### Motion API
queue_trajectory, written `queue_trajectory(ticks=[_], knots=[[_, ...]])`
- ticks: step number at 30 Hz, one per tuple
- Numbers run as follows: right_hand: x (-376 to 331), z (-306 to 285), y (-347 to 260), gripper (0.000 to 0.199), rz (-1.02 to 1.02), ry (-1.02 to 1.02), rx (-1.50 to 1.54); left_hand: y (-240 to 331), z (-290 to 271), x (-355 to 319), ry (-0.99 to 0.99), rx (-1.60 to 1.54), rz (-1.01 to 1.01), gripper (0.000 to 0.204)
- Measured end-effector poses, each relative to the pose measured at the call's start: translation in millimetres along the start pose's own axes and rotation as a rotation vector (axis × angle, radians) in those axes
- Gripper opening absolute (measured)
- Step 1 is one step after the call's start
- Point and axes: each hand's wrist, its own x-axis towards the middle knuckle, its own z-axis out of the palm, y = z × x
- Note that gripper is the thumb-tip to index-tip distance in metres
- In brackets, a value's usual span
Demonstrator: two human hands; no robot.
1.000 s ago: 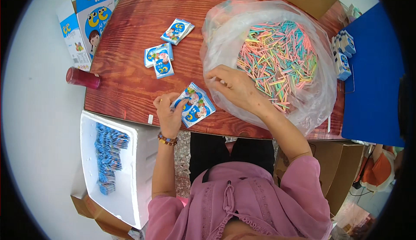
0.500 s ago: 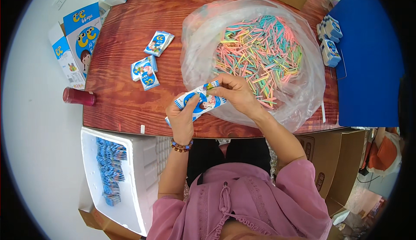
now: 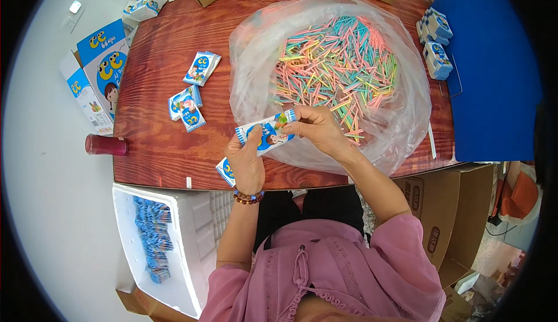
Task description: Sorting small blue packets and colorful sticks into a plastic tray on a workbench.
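Note:
Between my two hands is a small blue-and-white printed packet (image 3: 268, 138). My left hand (image 3: 246, 164) grips its left end, thumb lying over the front. My right hand (image 3: 317, 129) pinches the right end between thumb and fingers. A second packet (image 3: 226, 172) pokes out on the left side of my left hand, its other end hidden behind the fingers. Just beyond my right hand, a large clear plastic bag (image 3: 250, 83) lies spread open, full of thin pastel sticks (image 3: 343, 60) in pink, yellow, green and blue. More flat packets (image 3: 189, 110) lie on the table to the left.
The red wood-grain table (image 3: 157, 147) holds a dark red jar (image 3: 106, 145) at its left edge. Stacked packets (image 3: 437, 60) stand by a blue panel (image 3: 494, 78) at right. A white foam box (image 3: 195, 223) with packet bundles sits below left; cardboard boxes (image 3: 459, 206) stand lower right.
The view has shifted slightly. Both hands still hold the packet, which now faces me flatter, and the second packet sticks out further below my left hand.

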Motion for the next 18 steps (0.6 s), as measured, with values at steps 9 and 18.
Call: queue_trajectory(ticks=[9,18], knots=[[-6.6,-13.6,-6.3,0.018,-0.276,0.133,0.032,1.4,-8.7,1.5,0.016,-0.06,-0.063,0.014],[-7.3,-13.4,-11.9,0.024,-0.519,-0.248,-0.558,1.9,4.9,-5.5,-0.004,-0.127,-0.175,0.011]])
